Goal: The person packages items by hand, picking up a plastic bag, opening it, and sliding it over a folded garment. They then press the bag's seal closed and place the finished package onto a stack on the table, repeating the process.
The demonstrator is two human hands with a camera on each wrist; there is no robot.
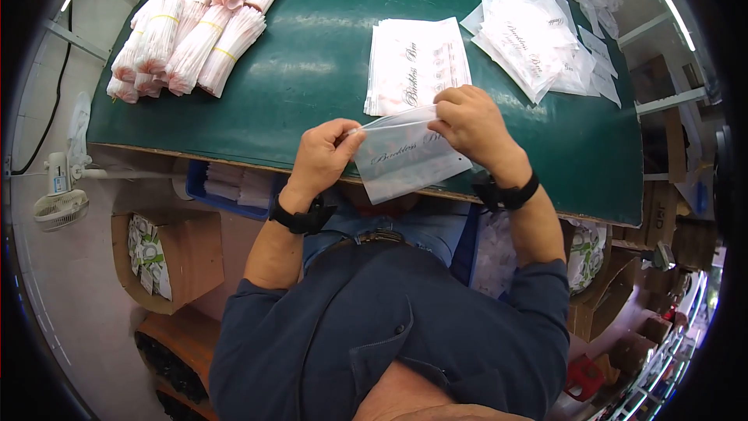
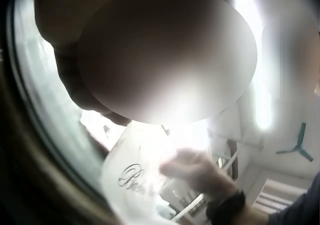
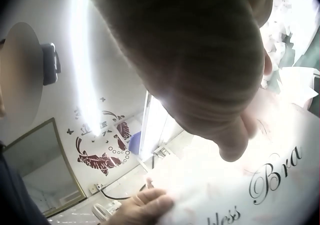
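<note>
Translucent printed bag (image 1: 405, 168) at near side of flat bag stack (image 1: 393, 51). Left hand (image 1: 323, 154), fingers curled, pinches one top corner; right hand (image 1: 477, 126) likewise pinches toward the other. Banded bundles (image 1: 209, 29) left of stack; loose pile (image 1: 530, 47) right.

Head view: illumination is bright and even. Light tubes (image 1: 662, 0) appear at upper left and upper right; soft glare marks the table (image 1: 312, 78) at upper centre. The centre is sharp; edges curve strongly and darken to black corners. Left wrist view: upper left and lower left are dark, lower centre is overexposed, heavy oval blur covers upper centre, and the right hand (image 2: 195, 172) is soft. Right wrist view: the right hand is shadowed; the bag (image 3: 275, 187) washes out toward lower centre.
</note>
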